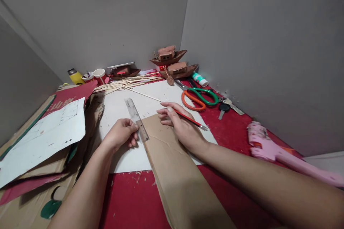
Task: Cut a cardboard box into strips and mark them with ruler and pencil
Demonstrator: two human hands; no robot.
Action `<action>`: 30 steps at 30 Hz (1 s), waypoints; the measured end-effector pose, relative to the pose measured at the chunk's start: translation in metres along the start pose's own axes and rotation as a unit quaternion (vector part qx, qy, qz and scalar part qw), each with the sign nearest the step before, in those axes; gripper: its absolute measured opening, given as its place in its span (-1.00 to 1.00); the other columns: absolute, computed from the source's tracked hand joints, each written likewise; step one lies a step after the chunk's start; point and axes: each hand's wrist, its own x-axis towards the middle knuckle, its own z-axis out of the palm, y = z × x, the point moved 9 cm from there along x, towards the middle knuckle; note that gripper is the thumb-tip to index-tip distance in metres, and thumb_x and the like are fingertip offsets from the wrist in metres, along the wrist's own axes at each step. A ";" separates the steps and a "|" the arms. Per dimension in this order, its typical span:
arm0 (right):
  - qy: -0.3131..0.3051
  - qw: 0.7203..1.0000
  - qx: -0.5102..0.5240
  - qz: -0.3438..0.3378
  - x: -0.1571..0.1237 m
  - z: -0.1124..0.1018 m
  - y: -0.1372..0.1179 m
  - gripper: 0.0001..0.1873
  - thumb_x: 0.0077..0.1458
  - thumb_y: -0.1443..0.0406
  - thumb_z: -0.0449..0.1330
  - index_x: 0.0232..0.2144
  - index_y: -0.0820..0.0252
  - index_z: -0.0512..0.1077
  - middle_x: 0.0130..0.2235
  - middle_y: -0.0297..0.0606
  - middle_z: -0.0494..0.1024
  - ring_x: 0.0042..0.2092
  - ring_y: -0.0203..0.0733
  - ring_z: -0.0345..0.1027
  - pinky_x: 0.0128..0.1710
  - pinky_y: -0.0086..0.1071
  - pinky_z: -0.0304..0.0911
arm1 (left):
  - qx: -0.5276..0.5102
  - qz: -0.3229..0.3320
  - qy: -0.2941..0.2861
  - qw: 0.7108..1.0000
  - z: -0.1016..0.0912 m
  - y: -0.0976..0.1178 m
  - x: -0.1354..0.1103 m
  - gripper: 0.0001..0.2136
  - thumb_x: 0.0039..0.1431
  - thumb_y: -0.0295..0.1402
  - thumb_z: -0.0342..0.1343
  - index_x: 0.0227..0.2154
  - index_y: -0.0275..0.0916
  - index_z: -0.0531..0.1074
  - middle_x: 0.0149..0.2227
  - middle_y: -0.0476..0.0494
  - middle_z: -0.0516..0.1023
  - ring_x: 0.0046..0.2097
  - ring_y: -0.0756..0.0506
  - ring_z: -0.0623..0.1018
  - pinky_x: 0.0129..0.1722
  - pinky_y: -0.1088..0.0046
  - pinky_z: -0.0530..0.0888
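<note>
My left hand [125, 133] pinches the edge of a clear ruler [131, 108] between thumb and fingers. The ruler slants over the left edge of a long piece of brown cardboard [177, 175], its upper part above a white sheet [113, 103]. A red pencil [185, 116] lies in my right hand [182, 125], held between thumb and fingers over the cardboard's far end. Its grey end points to the lower right. The cardboard runs from the white sheet towards me.
Scissors [200, 98] with orange and green handles and keys [228, 107] lie right. Thin wooden sticks [120, 84] and model boats [174, 66] are at the back. A pink glue gun [271, 150] is far right; stacked cardboard with a drawn-on sheet [51, 136] is left.
</note>
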 end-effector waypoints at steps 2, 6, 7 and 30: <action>0.000 1.000 -0.005 0.006 -0.001 -0.001 0.002 -0.59 0.24 -0.01 0.01 -0.08 0.14 0.39 -0.15 -0.18 0.56 -0.14 -0.20 0.47 -0.10 -0.24 0.41 | -0.007 -0.001 -0.001 1.000 0.000 -0.001 0.001 -0.79 0.21 -0.49 0.02 -0.55 -0.25 0.26 -0.70 0.00 0.41 -0.74 0.03 0.40 -0.79 0.63 0.26; 0.001 1.000 -0.010 0.021 0.000 -0.003 0.002 -0.62 0.26 0.02 0.00 -0.09 0.14 0.38 -0.16 -0.17 0.56 -0.14 -0.20 0.47 -0.05 -0.21 0.40 | 0.000 -0.002 0.007 1.000 0.001 -0.001 0.002 -0.80 0.19 -0.44 0.06 -0.54 -0.24 0.25 -0.69 0.00 0.41 -0.74 0.03 0.39 -0.79 0.62 0.28; 0.003 1.000 -0.007 0.024 0.001 -0.003 0.003 -0.62 0.26 0.03 0.00 -0.09 0.15 0.38 -0.17 -0.17 0.56 -0.15 -0.20 0.47 -0.05 -0.21 0.40 | 0.005 -0.004 0.012 1.000 0.000 0.000 0.002 -0.80 0.20 -0.43 0.06 -0.54 -0.24 0.25 -0.69 0.01 0.41 -0.74 0.04 0.39 -0.79 0.62 0.28; 0.006 1.000 0.021 0.015 0.005 -0.007 0.004 -0.69 0.28 0.08 0.02 -0.12 0.11 0.41 -0.20 -0.23 0.56 -0.15 -0.24 0.49 -0.10 -0.30 0.42 | 0.027 0.016 -0.004 1.000 0.001 0.009 -0.004 -0.77 0.05 -0.30 0.20 -0.39 -0.19 0.22 -0.64 0.06 0.42 -0.70 0.03 0.40 -0.75 0.60 0.31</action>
